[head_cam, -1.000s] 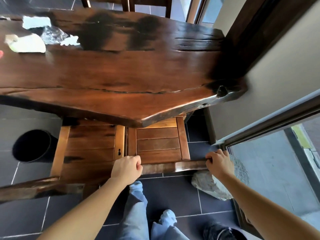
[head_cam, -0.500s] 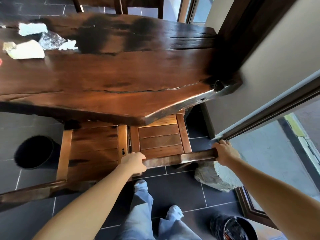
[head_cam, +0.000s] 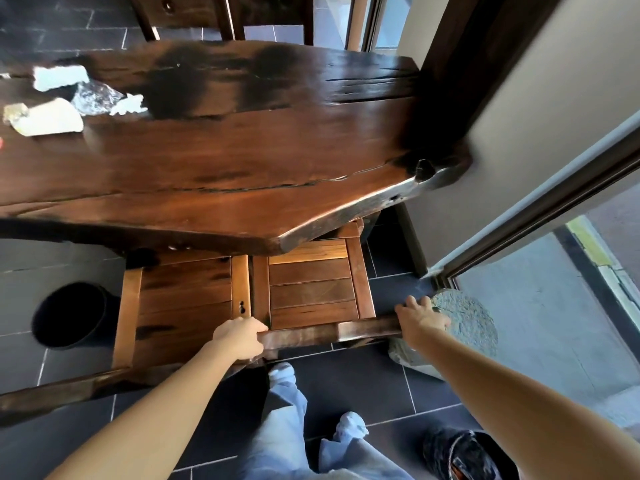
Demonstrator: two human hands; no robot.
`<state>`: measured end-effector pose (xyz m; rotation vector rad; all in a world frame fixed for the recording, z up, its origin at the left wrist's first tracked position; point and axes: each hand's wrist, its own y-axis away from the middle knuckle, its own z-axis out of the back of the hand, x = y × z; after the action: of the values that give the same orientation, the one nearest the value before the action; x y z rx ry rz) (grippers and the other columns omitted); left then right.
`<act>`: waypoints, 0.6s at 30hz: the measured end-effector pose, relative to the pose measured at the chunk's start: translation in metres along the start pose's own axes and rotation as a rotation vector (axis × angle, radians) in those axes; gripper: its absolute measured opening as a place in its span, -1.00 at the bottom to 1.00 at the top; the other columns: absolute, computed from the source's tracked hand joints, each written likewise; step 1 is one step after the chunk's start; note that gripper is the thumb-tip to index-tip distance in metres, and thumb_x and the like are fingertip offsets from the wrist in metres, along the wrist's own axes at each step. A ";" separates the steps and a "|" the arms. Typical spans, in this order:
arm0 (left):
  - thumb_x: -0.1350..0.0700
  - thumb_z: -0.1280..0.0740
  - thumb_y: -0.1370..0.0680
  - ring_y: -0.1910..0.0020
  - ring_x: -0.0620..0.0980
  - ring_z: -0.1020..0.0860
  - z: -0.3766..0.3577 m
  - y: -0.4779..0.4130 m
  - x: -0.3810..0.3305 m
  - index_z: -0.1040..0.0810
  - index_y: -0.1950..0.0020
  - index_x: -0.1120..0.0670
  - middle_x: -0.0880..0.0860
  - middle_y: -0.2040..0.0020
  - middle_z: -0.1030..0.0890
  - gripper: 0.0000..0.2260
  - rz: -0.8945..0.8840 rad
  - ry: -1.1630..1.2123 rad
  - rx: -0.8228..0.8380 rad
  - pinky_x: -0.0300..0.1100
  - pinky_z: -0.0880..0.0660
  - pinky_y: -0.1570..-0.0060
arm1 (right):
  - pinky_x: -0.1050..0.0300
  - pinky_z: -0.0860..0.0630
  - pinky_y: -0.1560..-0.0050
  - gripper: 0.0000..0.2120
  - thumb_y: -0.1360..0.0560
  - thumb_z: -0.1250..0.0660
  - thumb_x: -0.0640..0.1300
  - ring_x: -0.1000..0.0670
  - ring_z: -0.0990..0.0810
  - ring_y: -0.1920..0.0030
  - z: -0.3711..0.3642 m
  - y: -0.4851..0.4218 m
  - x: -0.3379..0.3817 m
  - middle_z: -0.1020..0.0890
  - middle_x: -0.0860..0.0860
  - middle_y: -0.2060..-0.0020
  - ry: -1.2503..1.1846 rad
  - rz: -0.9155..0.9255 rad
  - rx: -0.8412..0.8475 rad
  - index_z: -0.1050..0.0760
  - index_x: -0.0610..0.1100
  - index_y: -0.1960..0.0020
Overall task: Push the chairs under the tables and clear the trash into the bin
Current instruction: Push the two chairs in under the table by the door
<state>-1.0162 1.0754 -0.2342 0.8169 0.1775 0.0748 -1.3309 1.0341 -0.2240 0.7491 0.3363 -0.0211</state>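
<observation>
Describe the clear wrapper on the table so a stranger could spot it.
Find the big wooden table. At its far left end, among white paper scraps, lies the wrapper. It alone is crinkled, shiny and see-through.

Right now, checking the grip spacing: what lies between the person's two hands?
Only a bare stretch of the chair's back rail, gripped by left hand and right hand; head view shows it.

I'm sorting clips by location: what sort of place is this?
Likely a café or dining room: a big slab table with trash left on it, a wooden chair at it, a bin on the tiled floor.
</observation>
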 end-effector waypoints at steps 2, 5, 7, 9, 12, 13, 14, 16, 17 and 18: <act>0.09 -0.24 -0.54 -0.30 0.11 -0.47 0.002 0.000 -0.001 -0.36 -0.43 -0.10 0.05 -0.37 -0.48 -0.56 0.002 -0.016 0.005 -0.05 -0.47 -0.18 | -0.23 -0.51 -0.08 -0.45 -0.48 -0.30 -0.28 -0.13 -0.15 -0.38 -0.001 -0.002 -0.005 -0.26 0.00 -0.33 0.002 0.033 -0.009 -0.30 0.04 -0.40; 0.10 -0.23 -0.54 -0.29 0.11 -0.48 0.000 0.003 -0.002 -0.37 -0.43 -0.10 0.06 -0.35 -0.49 -0.55 0.015 -0.023 0.011 -0.05 -0.48 -0.17 | -0.17 -0.52 -0.11 -0.43 -0.48 -0.29 -0.31 -0.13 -0.13 -0.41 -0.005 -0.002 -0.010 -0.26 -0.01 -0.32 -0.036 0.055 -0.014 -0.31 0.10 -0.41; 0.10 -0.23 -0.53 -0.28 0.11 -0.49 -0.006 0.004 -0.005 -0.37 -0.43 -0.10 0.05 -0.35 -0.50 -0.55 0.013 -0.018 0.013 -0.06 -0.48 -0.17 | -0.16 -0.51 -0.13 -0.42 -0.49 -0.28 -0.32 -0.13 -0.12 -0.41 -0.005 -0.002 -0.015 -0.26 -0.01 -0.32 -0.042 0.057 -0.013 -0.31 0.11 -0.41; 0.09 -0.23 -0.54 -0.28 0.11 -0.49 -0.013 0.009 -0.005 -0.37 -0.43 -0.10 0.05 -0.36 -0.49 -0.56 0.023 -0.008 0.006 -0.06 -0.47 -0.17 | -0.13 -0.51 -0.12 -0.41 -0.49 -0.29 -0.31 -0.12 -0.12 -0.41 -0.006 -0.001 -0.016 -0.26 0.00 -0.32 -0.030 0.079 -0.012 -0.31 0.12 -0.41; 0.08 -0.24 -0.55 -0.28 0.10 -0.49 -0.018 0.013 -0.006 -0.37 -0.43 -0.10 0.05 -0.35 -0.50 -0.57 0.012 -0.014 -0.012 -0.07 -0.48 -0.16 | -0.13 -0.53 -0.10 -0.42 -0.48 -0.32 -0.29 -0.13 -0.12 -0.41 -0.009 0.000 -0.017 -0.26 0.00 -0.31 -0.002 0.094 -0.001 -0.30 0.13 -0.41; 0.07 -0.24 -0.55 -0.27 0.10 -0.50 -0.019 0.012 -0.005 -0.37 -0.43 -0.10 0.04 -0.35 -0.50 -0.57 0.014 -0.019 -0.019 -0.08 -0.48 -0.15 | -0.14 -0.54 -0.09 -0.42 -0.48 -0.32 -0.28 -0.13 -0.13 -0.41 -0.012 0.000 -0.017 -0.26 0.00 -0.31 0.005 0.099 0.003 -0.30 0.13 -0.41; 0.07 -0.24 -0.54 -0.26 0.10 -0.50 -0.022 0.015 -0.005 -0.37 -0.43 -0.11 0.04 -0.34 -0.51 -0.56 0.023 -0.018 -0.024 -0.08 -0.48 -0.14 | -0.14 -0.55 -0.08 -0.42 -0.48 -0.33 -0.27 -0.13 -0.13 -0.40 -0.015 -0.002 -0.017 -0.26 0.00 -0.30 0.017 0.113 -0.001 -0.30 0.13 -0.40; 0.07 -0.24 -0.53 -0.25 0.09 -0.51 -0.026 0.018 -0.008 -0.38 -0.42 -0.11 0.04 -0.32 -0.53 -0.56 0.021 -0.021 -0.027 -0.09 -0.49 -0.12 | -0.15 -0.56 -0.08 -0.42 -0.48 -0.34 -0.26 -0.13 -0.14 -0.39 -0.021 -0.003 -0.021 -0.27 0.00 -0.29 0.022 0.121 0.002 -0.30 0.13 -0.40; 0.07 -0.24 -0.53 -0.24 0.09 -0.51 -0.029 0.019 -0.007 -0.38 -0.42 -0.11 0.03 -0.31 -0.53 -0.56 0.026 -0.017 -0.034 -0.09 -0.48 -0.12 | -0.16 -0.57 -0.07 -0.42 -0.47 -0.35 -0.25 -0.13 -0.16 -0.37 -0.023 -0.005 -0.021 -0.27 0.00 -0.27 0.026 0.137 0.004 -0.31 0.13 -0.40; 0.07 -0.24 -0.54 -0.24 0.08 -0.52 -0.031 0.020 -0.007 -0.38 -0.42 -0.11 0.03 -0.31 -0.53 -0.57 0.027 -0.016 -0.039 -0.10 -0.48 -0.11 | -0.16 -0.57 -0.07 -0.43 -0.47 -0.35 -0.24 -0.13 -0.17 -0.35 -0.025 -0.007 -0.022 -0.27 0.00 -0.26 0.033 0.152 0.006 -0.32 0.13 -0.39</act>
<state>-1.0292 1.1108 -0.2395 0.7807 0.1492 0.0969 -1.3598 1.0439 -0.2387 0.7804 0.3103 0.1340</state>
